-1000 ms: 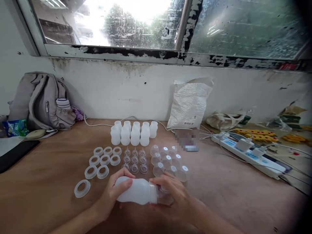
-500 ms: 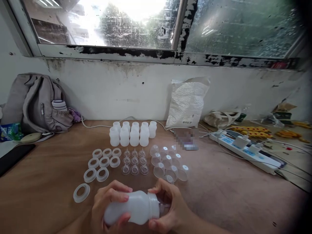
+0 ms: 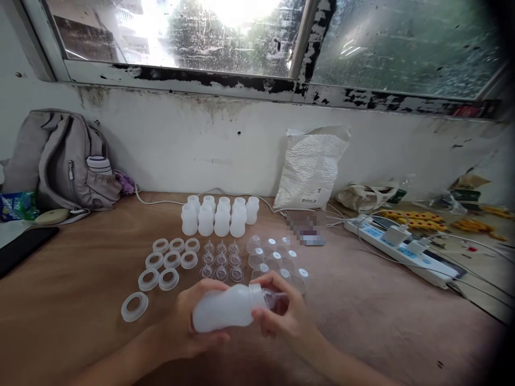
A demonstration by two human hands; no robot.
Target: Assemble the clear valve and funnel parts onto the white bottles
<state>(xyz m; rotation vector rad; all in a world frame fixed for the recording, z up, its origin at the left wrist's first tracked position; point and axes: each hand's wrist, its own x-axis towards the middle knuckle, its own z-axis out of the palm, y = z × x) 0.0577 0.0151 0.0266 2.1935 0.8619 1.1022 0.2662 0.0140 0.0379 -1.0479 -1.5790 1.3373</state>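
A frosted white baby bottle (image 3: 225, 308) lies sideways in the air between my hands, low over the table. My left hand (image 3: 193, 316) is wrapped round its base end. Thumb and fingers of my right hand (image 3: 284, 311) close on the collar ring at its neck, and a clear nipple (image 3: 276, 297) sticks out of that ring toward the right palm. Beyond the hands stand rows of clear nipples (image 3: 221, 260). Left of them lie several translucent collar rings (image 3: 169, 279), one (image 3: 134, 306) nearer me. Clear domed caps (image 3: 274, 257) sit to the right, partly behind my right hand.
Several white bottles (image 3: 222, 220) stand upright at the back by the wall. A silvery mailer bag (image 3: 308, 169) leans there too. To the right runs a power strip (image 3: 406, 252) with cables; at left are a grey backpack (image 3: 60, 161) and a black flat object (image 3: 24, 249).
Both hands have lifted the bottle slightly, away from me and to the right. My right fingers have shifted round the collar ring. The camera view has tilted a little.
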